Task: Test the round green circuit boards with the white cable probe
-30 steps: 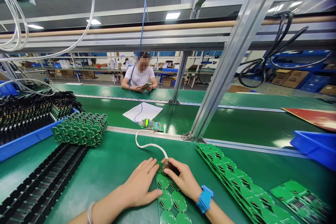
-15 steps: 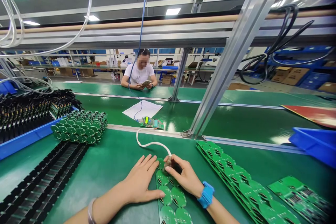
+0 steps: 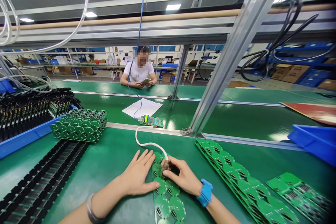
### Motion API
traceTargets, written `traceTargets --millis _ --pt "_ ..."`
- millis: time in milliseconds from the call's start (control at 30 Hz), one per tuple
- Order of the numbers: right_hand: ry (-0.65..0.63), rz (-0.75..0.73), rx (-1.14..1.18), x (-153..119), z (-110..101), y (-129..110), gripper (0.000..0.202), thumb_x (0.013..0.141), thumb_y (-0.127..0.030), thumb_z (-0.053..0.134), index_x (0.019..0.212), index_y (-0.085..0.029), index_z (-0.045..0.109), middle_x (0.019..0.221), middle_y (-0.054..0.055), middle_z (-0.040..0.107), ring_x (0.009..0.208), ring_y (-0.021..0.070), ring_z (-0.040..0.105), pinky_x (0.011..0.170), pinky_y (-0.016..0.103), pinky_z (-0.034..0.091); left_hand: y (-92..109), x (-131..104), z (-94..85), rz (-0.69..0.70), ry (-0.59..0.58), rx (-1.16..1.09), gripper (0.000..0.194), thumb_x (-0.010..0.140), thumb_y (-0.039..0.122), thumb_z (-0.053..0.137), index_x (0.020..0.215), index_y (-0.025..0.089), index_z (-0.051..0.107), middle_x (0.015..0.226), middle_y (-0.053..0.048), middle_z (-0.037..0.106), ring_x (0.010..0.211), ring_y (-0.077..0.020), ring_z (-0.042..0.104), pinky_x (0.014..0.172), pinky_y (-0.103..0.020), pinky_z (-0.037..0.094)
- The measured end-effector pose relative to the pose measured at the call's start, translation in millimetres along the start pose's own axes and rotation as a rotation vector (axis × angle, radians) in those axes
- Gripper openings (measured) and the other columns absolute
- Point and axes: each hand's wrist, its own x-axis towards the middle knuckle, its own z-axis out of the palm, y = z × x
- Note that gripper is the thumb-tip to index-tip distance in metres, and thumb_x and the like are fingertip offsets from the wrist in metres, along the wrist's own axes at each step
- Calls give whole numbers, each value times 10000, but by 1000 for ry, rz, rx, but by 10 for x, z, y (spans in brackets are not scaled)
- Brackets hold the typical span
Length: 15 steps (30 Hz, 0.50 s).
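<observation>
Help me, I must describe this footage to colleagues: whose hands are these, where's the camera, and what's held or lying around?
These are a person's two bare hands, seen from one camera worn on that person's head. The left hand lies spread, its thumb on a long green circuit panel with round sections. The right hand holds a brownish block, on the end of a white cable, on or just above that panel; I can't tell which. The cable curves toward a small green circuit board with a lit yellow screen. The work surface is a green tabletop. Toward the left is a stack of round green circuit boards; on the right lies a pile of similar long green panels. Across the bench, another person in a white top holds a phone-like device.
</observation>
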Motion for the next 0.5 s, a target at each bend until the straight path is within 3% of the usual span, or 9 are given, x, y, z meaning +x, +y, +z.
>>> traceTargets --millis 200,500 --pt "-4 -38 -66 -1 5 -25 199 854 -379 616 800 -188 597 703 2 597 643 162 531 631 265 450 10 -1 -16 8 -47 14 1135 744 825 522 1537 95 164 1581 -190 107 1465 -354 76 1176 -562 66" --pt "-21 -92 -163 3 20 -51 184 873 -333 598 749 -201 569 689 1 579 647 168 521 611 265 420 -7 10 10 15 -22 9 1138 731 855 500 1535 114 184 1581 -186 125 1459 -370 99 1171 -575 77"
